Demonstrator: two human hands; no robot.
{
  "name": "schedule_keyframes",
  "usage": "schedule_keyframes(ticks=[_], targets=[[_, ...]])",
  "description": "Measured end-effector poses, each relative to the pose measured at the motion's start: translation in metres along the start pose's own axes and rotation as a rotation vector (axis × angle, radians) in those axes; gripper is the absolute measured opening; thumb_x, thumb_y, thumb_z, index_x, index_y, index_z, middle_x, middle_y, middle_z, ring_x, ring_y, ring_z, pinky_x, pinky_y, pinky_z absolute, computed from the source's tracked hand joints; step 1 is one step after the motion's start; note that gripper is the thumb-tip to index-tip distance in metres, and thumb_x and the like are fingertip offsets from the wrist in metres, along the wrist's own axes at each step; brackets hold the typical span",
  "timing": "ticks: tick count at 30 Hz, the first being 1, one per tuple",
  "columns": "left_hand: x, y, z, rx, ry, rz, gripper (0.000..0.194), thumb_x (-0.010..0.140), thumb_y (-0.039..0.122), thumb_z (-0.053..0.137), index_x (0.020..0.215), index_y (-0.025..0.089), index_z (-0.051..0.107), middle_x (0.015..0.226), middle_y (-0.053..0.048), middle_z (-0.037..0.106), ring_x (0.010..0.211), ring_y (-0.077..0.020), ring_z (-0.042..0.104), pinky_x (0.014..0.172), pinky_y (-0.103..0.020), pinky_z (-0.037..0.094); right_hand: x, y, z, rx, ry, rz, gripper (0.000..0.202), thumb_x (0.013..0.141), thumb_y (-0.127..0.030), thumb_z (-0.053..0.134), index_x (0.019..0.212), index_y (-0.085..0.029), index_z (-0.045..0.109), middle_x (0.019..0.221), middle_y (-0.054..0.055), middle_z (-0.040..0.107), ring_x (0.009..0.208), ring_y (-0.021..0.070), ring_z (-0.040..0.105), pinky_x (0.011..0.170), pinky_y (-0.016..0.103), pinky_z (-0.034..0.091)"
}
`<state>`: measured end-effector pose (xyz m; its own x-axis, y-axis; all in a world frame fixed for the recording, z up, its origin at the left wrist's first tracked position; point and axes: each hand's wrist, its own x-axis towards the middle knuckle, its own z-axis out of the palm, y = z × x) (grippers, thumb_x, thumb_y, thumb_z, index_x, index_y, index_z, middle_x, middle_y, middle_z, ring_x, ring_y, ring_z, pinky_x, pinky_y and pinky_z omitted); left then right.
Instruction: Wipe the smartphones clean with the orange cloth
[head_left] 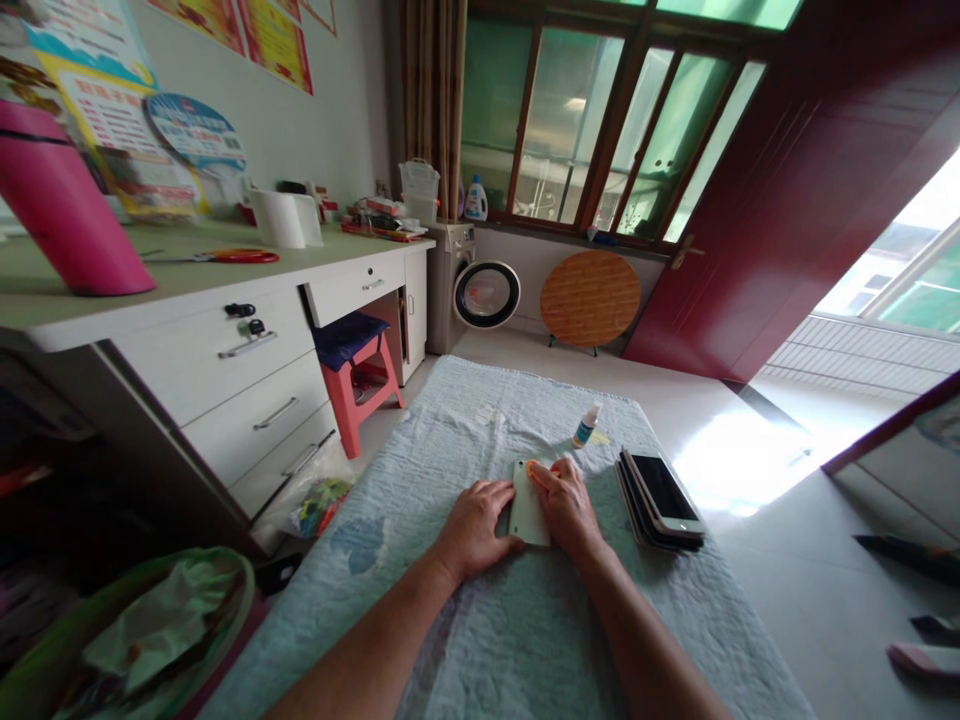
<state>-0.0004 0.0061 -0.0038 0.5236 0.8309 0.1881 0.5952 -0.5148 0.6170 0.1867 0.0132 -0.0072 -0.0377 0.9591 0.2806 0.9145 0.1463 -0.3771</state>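
One cloth-covered table [442,440], its near edge cut off at 6 o'clock and room to move at 10 o'clock; one stack of phones [661,490] at 3 o'clock, close by the right edge, lower ones overlapped, exact count unclear. Two hands mid-table: left hand [478,525], thumb and loosely bent fingers parted, touches the left side of one pale phone [527,520] lying flat between them, its right side partly hidden by the right hand [568,503]. One small bottle [586,426] stands at 1 o'clock from it; right fingers, bunched nearly closed, pinch one orange piece [533,470], mostly covered, material unclear, against the phone's far end.
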Motion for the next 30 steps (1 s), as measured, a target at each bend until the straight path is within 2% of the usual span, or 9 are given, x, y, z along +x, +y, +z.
schedule_keyframes(ticks=[5, 11, 16, 19, 25, 30], targets=[[0.000, 0.001, -0.002, -0.005, -0.008, 0.005, 0.065, 0.066, 0.038, 0.078, 0.124, 0.018, 0.059, 0.130, -0.010, 0.059, 0.119, -0.0296, 0.051, 0.104, -0.040, 0.039, 0.002, 0.003, 0.002, 0.131, -0.068, 0.035, 0.032, 0.094, -0.035, 0.039, 0.099, -0.024, 0.069, 0.089, 0.003, 0.049, 0.074, 0.0148, 0.048, 0.065, 0.024, 0.036], [0.000, 0.002, -0.003, -0.002, -0.003, 0.015, 0.061, 0.068, 0.037, 0.076, 0.123, 0.019, 0.059, 0.130, -0.009, 0.059, 0.118, -0.0292, 0.051, 0.103, -0.040, 0.039, 0.009, 0.004, 0.001, 0.176, -0.046, 0.183, 0.037, 0.095, -0.040, 0.035, 0.093, -0.020, 0.066, 0.086, 0.003, 0.050, 0.076, 0.0157, 0.048, 0.064, 0.024, 0.036], [0.000, 0.000, -0.001, 0.010, -0.001, 0.024, 0.059, 0.069, 0.042, 0.075, 0.122, 0.020, 0.059, 0.129, -0.008, 0.059, 0.117, -0.0298, 0.051, 0.103, -0.041, 0.040, 0.013, 0.000, 0.000, 0.008, -0.075, 0.033, 0.029, 0.094, -0.028, 0.040, 0.102, -0.024, 0.068, 0.095, 0.006, 0.052, 0.089, 0.0187, 0.046, 0.073, 0.026, 0.034], [0.000, 0.001, -0.001, 0.020, -0.003, 0.018, 0.059, 0.069, 0.042, 0.076, 0.121, 0.020, 0.060, 0.127, -0.009, 0.060, 0.116, -0.0300, 0.052, 0.102, -0.041, 0.040, 0.013, -0.006, 0.000, -0.074, -0.100, -0.022, 0.027, 0.095, -0.029, 0.044, 0.109, -0.031, 0.067, 0.102, 0.005, 0.054, 0.093, 0.0196, 0.043, 0.079, 0.029, 0.033], [0.000, 0.002, -0.001, 0.017, 0.004, 0.016, 0.062, 0.068, 0.040, 0.077, 0.123, 0.019, 0.058, 0.127, -0.008, 0.060, 0.116, -0.0292, 0.052, 0.102, -0.040, 0.040, 0.011, -0.014, -0.002, -0.120, -0.121, -0.033, 0.029, 0.097, -0.040, 0.040, 0.113, -0.039, 0.064, 0.108, 0.002, 0.054, 0.095, 0.0194, 0.042, 0.083, 0.032, 0.031], [-0.001, 0.001, 0.001, 0.012, 0.018, 0.027, 0.062, 0.067, 0.038, 0.077, 0.124, 0.020, 0.058, 0.128, -0.007, 0.060, 0.116, -0.0286, 0.052, 0.102, -0.039, 0.040, 0.010, -0.011, -0.006, -0.179, -0.119, 0.015, 0.031, 0.097, -0.040, 0.040, 0.117, -0.038, 0.064, 0.106, 0.005, 0.055, 0.097, 0.0205, 0.043, 0.083, 0.033, 0.031]])
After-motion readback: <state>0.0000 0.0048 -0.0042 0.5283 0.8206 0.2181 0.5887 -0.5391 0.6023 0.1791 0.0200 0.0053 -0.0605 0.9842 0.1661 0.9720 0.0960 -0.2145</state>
